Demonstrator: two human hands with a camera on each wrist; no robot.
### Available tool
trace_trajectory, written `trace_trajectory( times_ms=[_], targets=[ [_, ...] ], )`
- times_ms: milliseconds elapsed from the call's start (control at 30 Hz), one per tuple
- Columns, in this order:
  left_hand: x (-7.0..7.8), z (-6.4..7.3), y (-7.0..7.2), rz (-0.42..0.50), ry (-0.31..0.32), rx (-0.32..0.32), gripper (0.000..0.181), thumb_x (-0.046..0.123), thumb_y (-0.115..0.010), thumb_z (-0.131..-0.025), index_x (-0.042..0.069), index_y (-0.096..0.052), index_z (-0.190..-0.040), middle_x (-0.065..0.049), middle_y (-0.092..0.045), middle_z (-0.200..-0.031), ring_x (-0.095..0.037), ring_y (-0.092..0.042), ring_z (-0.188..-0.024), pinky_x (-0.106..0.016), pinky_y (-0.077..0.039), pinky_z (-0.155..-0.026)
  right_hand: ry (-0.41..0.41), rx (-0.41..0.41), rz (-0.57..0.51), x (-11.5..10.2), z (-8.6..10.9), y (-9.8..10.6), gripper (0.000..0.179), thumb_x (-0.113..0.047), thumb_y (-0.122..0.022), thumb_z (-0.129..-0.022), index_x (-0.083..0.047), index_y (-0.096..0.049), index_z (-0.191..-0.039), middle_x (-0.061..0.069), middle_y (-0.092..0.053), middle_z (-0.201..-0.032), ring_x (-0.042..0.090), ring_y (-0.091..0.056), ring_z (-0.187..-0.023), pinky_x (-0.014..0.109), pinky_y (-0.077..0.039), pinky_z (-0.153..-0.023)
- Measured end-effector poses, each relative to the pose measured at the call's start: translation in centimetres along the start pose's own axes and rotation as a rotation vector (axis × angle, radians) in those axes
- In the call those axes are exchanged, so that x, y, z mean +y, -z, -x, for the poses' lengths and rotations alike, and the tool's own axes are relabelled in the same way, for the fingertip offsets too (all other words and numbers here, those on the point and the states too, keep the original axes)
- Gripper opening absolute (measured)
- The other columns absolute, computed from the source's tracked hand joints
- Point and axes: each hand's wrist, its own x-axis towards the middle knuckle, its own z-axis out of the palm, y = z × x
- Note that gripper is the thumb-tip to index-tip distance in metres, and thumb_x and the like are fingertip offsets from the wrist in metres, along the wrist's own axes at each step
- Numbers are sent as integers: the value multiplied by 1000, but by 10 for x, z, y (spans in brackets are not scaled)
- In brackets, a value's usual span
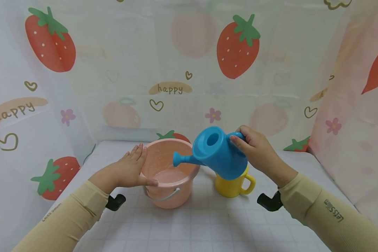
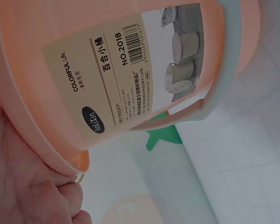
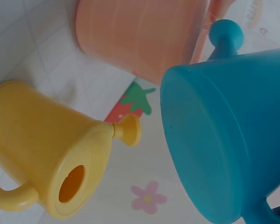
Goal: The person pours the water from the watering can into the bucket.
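My right hand [image 1: 255, 148] grips the handle of a blue watering can [image 1: 225, 159], fingers and thumb curled round it. The can is raised and tipped left, its spout reaching over the mouth of a pink bucket [image 1: 170, 196]. Against the bucket's left rim rests my left hand [image 1: 126, 171], its fingers straight and the thumb lying along the front rim. Seen from the left wrist, the bucket [image 2: 23, 70] bears a printed label and a pale handle hanging down. Behind and below the blue can stands a yellow watering can [image 1: 230, 185], upright; its spout [image 3: 128, 130] shows in the right wrist view.
All of this stands on a white table [image 1: 208, 227] with a faint grid. A curtain [image 1: 129, 63] printed with strawberries, hearts and flowers closes off the back and both sides. Dark wrist-worn pieces [image 1: 116, 202] hang under both forearms.
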Motion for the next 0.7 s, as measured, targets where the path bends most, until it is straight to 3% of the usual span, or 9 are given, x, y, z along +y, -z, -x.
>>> trace_trajectory(
  times_ms=[700],
  targets=[
    [-1,-1,-1,-8,2,-2,129,85,-43,-64,-10,-5,-142,-28,3,-148,-41,1,-137,-56,-8,-107,-1,0,-4,-1,0,0,34,-39,-45,-95,-6,-52,-101,10,-58,-94,31,-56,-100,56,-44,-87]
  ],
)
